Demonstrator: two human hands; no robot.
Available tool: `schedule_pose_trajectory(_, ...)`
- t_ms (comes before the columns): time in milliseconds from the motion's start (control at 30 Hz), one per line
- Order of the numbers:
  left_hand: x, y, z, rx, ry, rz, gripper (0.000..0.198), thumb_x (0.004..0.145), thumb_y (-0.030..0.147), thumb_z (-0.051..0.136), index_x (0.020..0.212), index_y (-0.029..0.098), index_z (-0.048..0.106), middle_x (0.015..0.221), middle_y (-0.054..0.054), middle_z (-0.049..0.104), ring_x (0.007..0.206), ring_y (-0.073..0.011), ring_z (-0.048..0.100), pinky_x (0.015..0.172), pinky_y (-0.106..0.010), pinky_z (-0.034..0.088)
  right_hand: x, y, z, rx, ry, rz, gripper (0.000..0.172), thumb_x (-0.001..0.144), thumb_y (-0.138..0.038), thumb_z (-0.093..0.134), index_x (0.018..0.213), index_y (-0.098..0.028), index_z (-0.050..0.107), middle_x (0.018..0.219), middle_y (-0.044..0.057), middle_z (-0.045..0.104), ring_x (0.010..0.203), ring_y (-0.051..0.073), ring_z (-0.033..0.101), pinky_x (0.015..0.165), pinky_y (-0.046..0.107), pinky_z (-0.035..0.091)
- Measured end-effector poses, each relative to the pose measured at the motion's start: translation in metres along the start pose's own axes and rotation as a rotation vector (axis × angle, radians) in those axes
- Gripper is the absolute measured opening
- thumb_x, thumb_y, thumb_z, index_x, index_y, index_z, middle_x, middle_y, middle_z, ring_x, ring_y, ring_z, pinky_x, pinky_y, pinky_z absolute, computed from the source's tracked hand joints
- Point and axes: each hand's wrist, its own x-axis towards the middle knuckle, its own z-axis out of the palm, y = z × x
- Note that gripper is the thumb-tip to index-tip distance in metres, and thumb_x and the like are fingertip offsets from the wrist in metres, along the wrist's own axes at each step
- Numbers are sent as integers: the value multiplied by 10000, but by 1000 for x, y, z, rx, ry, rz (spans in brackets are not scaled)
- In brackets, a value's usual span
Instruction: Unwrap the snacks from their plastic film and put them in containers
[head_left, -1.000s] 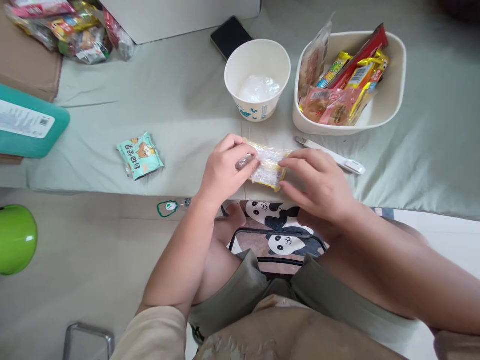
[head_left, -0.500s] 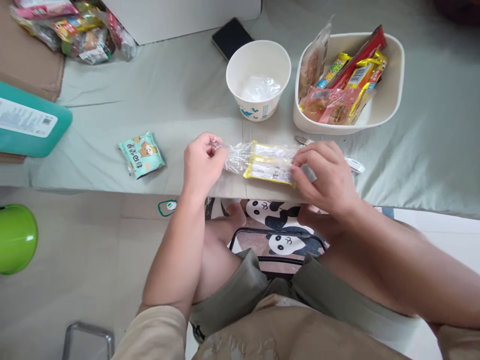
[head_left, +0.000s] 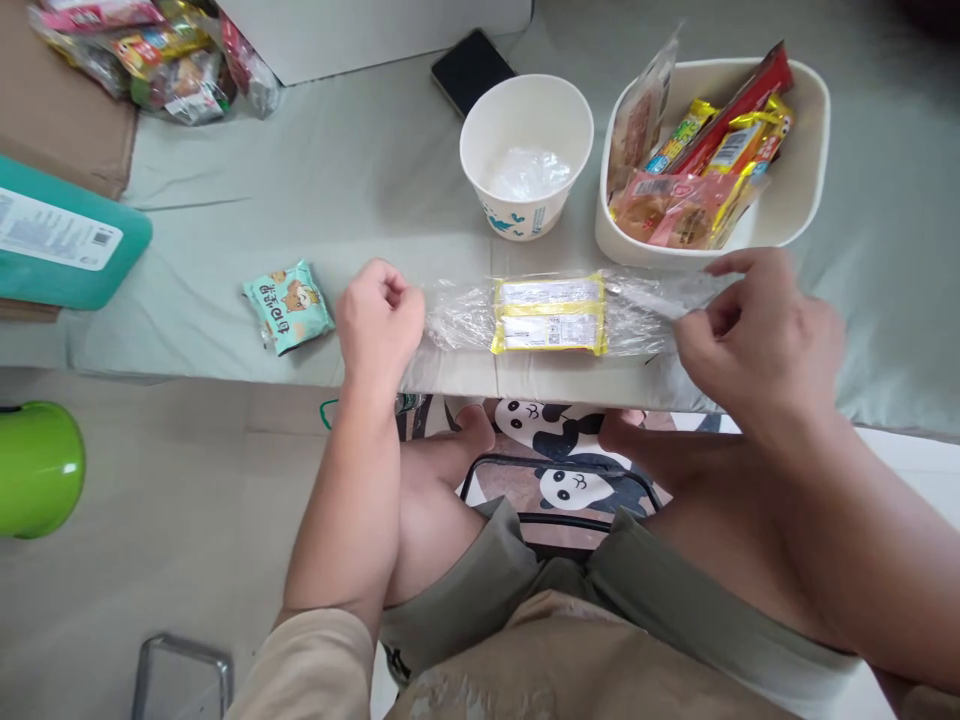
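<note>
Two yellow-edged snack packets (head_left: 549, 315) lie side by side at the table's front edge, their white printed backs facing up. Clear plastic film (head_left: 645, 305) covers them and stretches out to both sides. At its left end, my left hand (head_left: 381, 325) is closed on the bunched film. My right hand (head_left: 761, 340) pinches the other end between thumb and fingers, well to the right of the packets. A small turquoise snack packet (head_left: 289, 306) rests just left of my left hand.
A paper cup (head_left: 526, 160) with crumpled clear film inside stands behind the packets, beside a phone (head_left: 469, 72). The white bin (head_left: 814, 150) at right holds several snacks. More snacks (head_left: 187, 75) lie back left, near a teal container (head_left: 75, 235). A green bucket (head_left: 37, 470) is on the floor.
My right hand has moved right, away from the packets, drawing the film out. My left hand has shifted slightly left. More of the packets now shows.
</note>
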Motion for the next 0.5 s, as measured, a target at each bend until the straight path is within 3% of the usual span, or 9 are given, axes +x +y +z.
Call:
schedule_pose_trajectory(100,-7,11,-2,-57,51,274,32,893,267,619,924,269,613,870,-22,642,876,-220,634,841,-402,536,-6,-3,7,167,333,-461,270,782,-170,590,1036,-260,608,779,32,668,709,236,635,659,385,466)
schedule_pose_trajectory(167,-13,19,-2,0,-35,450,159,882,339,707,1022,285,655,1118,-63,674,1128,-276,626,1019,-469,533,-11,-9,11,219,409,-707,217,837,-161,613,1031,-257,607,892,54,721,798,243,668,719,384,498)
schedule_pose_trajectory(200,-15,21,-1,41,-96,510,228,854,361,762,1054,291,676,1228,-77,658,1227,-308,593,1084,-504,512,-12,-12,13,203,388,-740,215,861,-173,624,1060,-253,614,963,68,744,846,255,680,743,389,498)
schedule_pose_trajectory(267,-18,21,1,100,-211,560,322,815,367,825,1106,292,710,1376,-94,601,1337,-352,534,1150,-551,476,-14,-16,16,134,260,-676,263,901,-229,628,1164,-242,627,1103,100,760,929,280,692,760,400,476)
schedule_pose_trajectory(367,-15,13,5,101,-301,533,200,875,279,753,1075,268,748,1364,-90,602,1314,-318,562,1147,-520,486,-12,-13,21,74,46,-525,353,934,-295,586,1278,-225,623,1121,115,761,895,279,692,732,392,422)
schedule_pose_trajectory(500,-11,9,5,-37,-230,525,120,932,199,628,925,240,741,1141,-53,685,1116,-228,661,1035,-408,544,-10,-5,23,67,-5,-479,203,990,-290,498,1013,-240,694,840,64,732,734,235,634,714,384,356)
